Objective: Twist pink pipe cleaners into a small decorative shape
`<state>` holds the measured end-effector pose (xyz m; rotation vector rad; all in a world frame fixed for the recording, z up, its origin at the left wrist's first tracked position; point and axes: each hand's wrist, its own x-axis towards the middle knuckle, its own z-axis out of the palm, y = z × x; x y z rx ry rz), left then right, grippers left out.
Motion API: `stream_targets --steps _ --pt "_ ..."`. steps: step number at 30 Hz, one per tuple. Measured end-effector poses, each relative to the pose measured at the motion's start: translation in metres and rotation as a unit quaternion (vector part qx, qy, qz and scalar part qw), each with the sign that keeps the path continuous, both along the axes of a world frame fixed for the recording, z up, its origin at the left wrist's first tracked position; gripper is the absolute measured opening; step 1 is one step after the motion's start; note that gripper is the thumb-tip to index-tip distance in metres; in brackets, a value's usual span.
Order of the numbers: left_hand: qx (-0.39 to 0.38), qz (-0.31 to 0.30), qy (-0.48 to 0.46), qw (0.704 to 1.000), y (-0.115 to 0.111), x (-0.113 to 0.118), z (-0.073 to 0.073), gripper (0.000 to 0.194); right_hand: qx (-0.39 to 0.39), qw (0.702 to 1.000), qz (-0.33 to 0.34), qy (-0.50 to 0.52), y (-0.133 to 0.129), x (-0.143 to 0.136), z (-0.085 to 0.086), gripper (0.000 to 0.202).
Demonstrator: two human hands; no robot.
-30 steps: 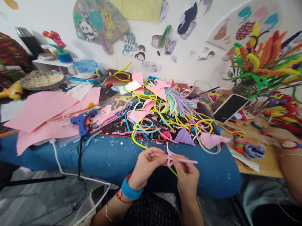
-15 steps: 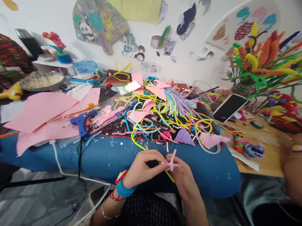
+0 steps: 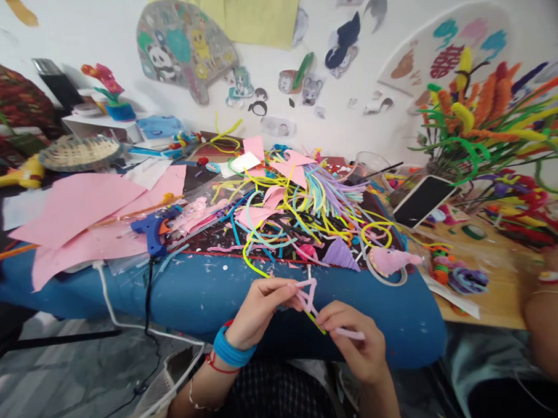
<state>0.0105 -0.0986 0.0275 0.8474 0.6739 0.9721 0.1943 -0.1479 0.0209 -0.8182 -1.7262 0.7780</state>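
Note:
A light pink pipe cleaner, bent into a small angular loop, is held between both hands above the blue padded table edge. My left hand pinches the looped part between thumb and fingers. Its other end passes through the closed fingers of my right hand and sticks out to the right. A yellow-green pipe cleaner runs from the pile down behind my left hand, its tip showing below. Just beyond the hands lie a purple cone and a pink cone-shaped piece.
Loose pipe cleaners heap up mid-table. To the left are pink sheets and a blue glue gun with its cord. A phone leans at the right, near a pipe-cleaner bouquet. Another person's arm is at the far right.
My right hand has moved right and down, away from my left hand. The pink pipe cleaner, formerly bunched between the fingers, now shows an open loop and a longer stretch.

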Motion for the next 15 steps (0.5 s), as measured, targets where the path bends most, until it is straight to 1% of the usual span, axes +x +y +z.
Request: stream_targets --steps 3,5,7,9,11,13,15 --pt "0.025 -0.01 0.007 1.0 -0.002 -0.001 0.0 0.019 0.012 0.994 -0.053 -0.094 0.007 0.008 -0.004 0.022" --pt "0.061 -0.016 0.03 0.998 -0.002 -0.001 0.0 0.018 0.046 0.981 -0.087 -0.166 0.013 0.011 -0.007 0.026" --pt "0.106 -0.02 0.065 0.992 -0.002 -0.002 0.0 0.017 0.078 0.967 -0.116 -0.213 0.018 0.011 -0.009 0.028" --pt "0.157 -0.021 0.108 0.981 -0.003 -0.002 0.0 0.016 0.09 0.959 -0.135 -0.233 0.022 0.008 -0.009 0.027" --pt "0.207 -0.01 0.15 0.967 -0.004 -0.002 0.0 0.019 0.085 0.958 -0.146 -0.231 0.025 0.003 -0.007 0.026" --pt "0.248 0.007 0.187 0.951 -0.007 -0.002 0.0 0.03 0.083 0.96 -0.152 -0.219 0.025 -0.003 -0.003 0.029" --pt "0.279 0.023 0.211 0.936 -0.01 -0.002 0.001 0.046 0.09 0.96 -0.157 -0.212 0.023 -0.009 0.002 0.038"
